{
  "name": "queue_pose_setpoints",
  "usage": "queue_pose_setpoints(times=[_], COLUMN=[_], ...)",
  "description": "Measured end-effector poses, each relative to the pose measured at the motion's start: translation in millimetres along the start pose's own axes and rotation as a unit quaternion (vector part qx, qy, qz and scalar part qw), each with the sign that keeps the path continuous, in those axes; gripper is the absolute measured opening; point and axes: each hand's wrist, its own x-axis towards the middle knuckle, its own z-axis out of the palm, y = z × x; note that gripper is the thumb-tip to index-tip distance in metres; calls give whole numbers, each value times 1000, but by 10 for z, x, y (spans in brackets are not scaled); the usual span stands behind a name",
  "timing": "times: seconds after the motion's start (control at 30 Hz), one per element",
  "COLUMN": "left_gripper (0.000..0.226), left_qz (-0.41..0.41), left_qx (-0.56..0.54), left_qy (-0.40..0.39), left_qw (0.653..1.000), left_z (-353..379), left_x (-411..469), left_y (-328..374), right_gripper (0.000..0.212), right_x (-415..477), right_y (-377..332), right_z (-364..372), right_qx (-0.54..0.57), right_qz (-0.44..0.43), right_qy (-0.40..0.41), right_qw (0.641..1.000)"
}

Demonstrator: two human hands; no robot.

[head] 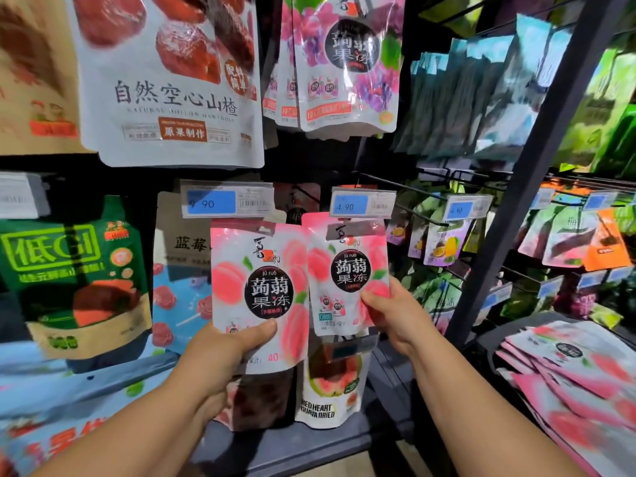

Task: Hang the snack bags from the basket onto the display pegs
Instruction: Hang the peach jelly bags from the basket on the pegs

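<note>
Your left hand (227,349) enters from the lower edge, forearm angled to the right. Its thumb lies across the front of one pink peach bag (258,287) with the fingers behind, so it grasps that bag near its lower left corner. Your right hand (389,311) enters from the lower right and pinches a second pink bag (347,266) at its lower right edge, thumb on the front.

Both bags are upright and side by side, inner edges meeting. The second sits higher, its top just under the 4.90 price tag (361,204); that tag hides whether the bag is on a peg. More pink bags (568,380) lie fanned in the basket (481,340) at the lower right corner, too blurred to count.

One 9.90 price tag (227,201) hangs above the first bag, and one guava bag (330,390) hangs below the second. Several purple bags (347,63) hang above, with a dark gap between them and the 4.90 tag. One black post (516,201) slants up between your right hand and the basket.
</note>
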Motion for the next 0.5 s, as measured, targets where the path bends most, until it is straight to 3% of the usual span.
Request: queue_pose_setpoints(times=[0.2,0.37,0.5], left_gripper=[23,29,34], left_qz=[-3,-4,-19], left_qx=[10,8,5], left_qy=[-5,-3,-14], left_qw=[1000,1000,1000], left_z=[41,96,124], left_x=[-14,-11,35], left_y=[-5,-18,-39], right_gripper=[23,16,18], right_x=[152,322,262], right_y=[-30,73,53], right_z=[107,146,176], right_qx=[-1,-46,-69], right_qz=[-6,13,-40], right_qy=[-14,21,87], right_qw=[1000,999,993])
